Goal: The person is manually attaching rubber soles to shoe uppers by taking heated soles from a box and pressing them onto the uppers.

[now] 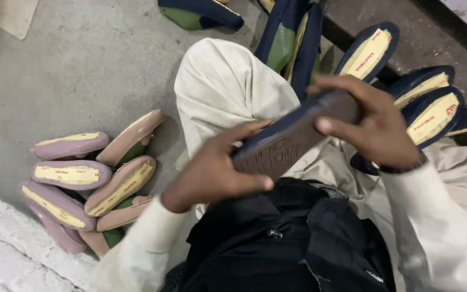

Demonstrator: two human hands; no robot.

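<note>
Both hands are gripping a dark navy shoe with a brown moulded rubber sole [293, 138] over the lap: left hand [212, 170] clasping its lower end, right hand [377, 127] wrapping its upper end.

sole [293, 141]: matt rubber, embossed | floor [71, 70]: rough concrete | trousers [228, 89]: cloth | pink shoes [71, 174]: smooth, slight sheen

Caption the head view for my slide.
Both hands, left hand and right hand, grip a navy shoe sole-up over the lap.
</note>
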